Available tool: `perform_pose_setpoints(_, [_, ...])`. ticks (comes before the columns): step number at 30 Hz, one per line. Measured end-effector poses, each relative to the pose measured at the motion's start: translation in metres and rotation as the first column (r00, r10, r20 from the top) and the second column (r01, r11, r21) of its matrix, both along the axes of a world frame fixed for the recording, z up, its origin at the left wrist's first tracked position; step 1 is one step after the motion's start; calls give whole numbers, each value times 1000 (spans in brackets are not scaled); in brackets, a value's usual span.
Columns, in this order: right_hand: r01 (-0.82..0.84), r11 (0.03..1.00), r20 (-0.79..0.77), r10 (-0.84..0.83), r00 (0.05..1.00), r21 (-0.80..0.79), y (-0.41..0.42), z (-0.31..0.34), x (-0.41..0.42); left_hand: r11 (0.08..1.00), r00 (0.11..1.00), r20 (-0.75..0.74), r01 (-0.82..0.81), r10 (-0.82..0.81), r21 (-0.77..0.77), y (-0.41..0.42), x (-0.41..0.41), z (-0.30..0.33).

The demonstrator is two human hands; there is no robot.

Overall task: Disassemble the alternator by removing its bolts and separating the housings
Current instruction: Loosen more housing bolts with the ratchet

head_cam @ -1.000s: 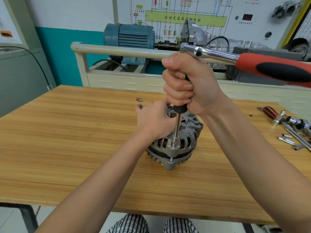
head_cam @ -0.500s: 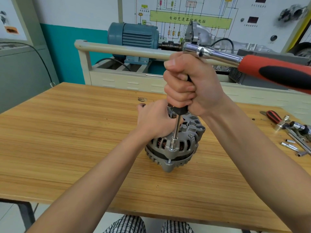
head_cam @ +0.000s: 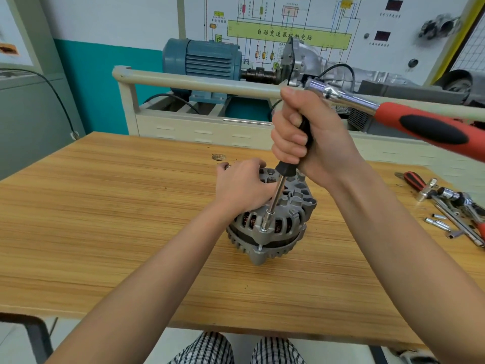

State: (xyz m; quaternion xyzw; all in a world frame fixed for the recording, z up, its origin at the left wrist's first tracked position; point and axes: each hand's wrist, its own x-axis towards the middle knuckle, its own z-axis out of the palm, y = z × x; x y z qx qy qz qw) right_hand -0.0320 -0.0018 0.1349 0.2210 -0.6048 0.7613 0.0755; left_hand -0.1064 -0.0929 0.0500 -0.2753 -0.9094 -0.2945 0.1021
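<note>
A grey alternator (head_cam: 286,227) stands on the wooden table (head_cam: 105,219), with copper windings showing through its slots. My left hand (head_cam: 244,187) grips the top of its housing from the left. My right hand (head_cam: 309,137) is wrapped round the black grip of an extension bar below the ratchet head (head_cam: 322,90). The ratchet's red and black handle (head_cam: 433,130) points out to the right. The steel extension and its socket (head_cam: 267,222) come down onto a bolt at the housing's near edge. The bolt's lower end (head_cam: 259,247) shows in the gap between the housings.
Loose sockets, bits and another ratchet (head_cam: 454,206) lie on the table at the right, beside a red-handled tool (head_cam: 414,179). A small washer (head_cam: 218,156) lies beyond the alternator. Behind the table stand a cream rail (head_cam: 196,82), a blue motor (head_cam: 202,61) and a wiring board.
Both hands keep their grips. The ratchet handle's angle has shifted very slightly. The view has moved a little; the alternator stays where it was.
</note>
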Motion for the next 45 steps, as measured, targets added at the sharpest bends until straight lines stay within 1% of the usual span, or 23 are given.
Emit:
perform_pose_setpoints(3, [129, 990, -21, -128, 992, 56, -5, -2, 9, 1000, 1000, 0, -8, 8, -4, 0, 1, 1])
perform_pose_setpoints(6, [255, 966, 2, -255, 967, 36, -15, -2, 14, 1000, 1000, 5, -4, 4, -27, -1, 3, 2])
perform_pose_setpoints(11, [488, 873, 101, -485, 868, 2, -31, -3, 20, 991, 998, -8, -61, 61, -116, 1, 4, 2])
perform_pose_setpoints(14, [575, 818, 126, -571, 811, 6, -37, -4, 23, 976, 991, -14, -133, 133, -172, 3, 9, 2])
perform_pose_setpoints(18, [645, 764, 98, -643, 759, 24, -37, -7, 26, 946, 974, -7, -222, 227, -237, 7, 16, 1])
perform_pose_setpoints(21, [649, 760, 87, -649, 755, 35, -33, -9, 28, 927, 965, -13, -256, 262, -275, 9, 18, 2])
perform_pose_setpoints(25, [600, 798, 73, -603, 795, 60, -24, -11, 31, 892, 956, 3, -274, 295, -361, 12, 17, 5])
perform_pose_setpoints(27, [580, 812, 50, -583, 811, 66, -21, -11, 31, 887, 955, 8, -272, 296, -374, 13, 16, 6])
perform_pose_setpoints(31, [564, 821, 13, -567, 824, 85, -21, -12, 27, 910, 972, 8, -218, 236, -354, 12, 12, 4])
perform_pose_setpoints(35, [475, 870, -8, -478, 878, 133, -22, -12, 23, 927, 987, -12, -156, 161, -342, 9, 8, 2])
perform_pose_setpoints(39, [384, 908, -12, -388, 922, 167, -16, -10, 21, 932, 989, -26, -145, 145, -331, 8, 7, 1])
perform_pose_setpoints(45, [282, 948, -10, -283, 959, 146, -12, -10, 19, 949, 994, -21, -110, 109, -294, 2, 10, 5])
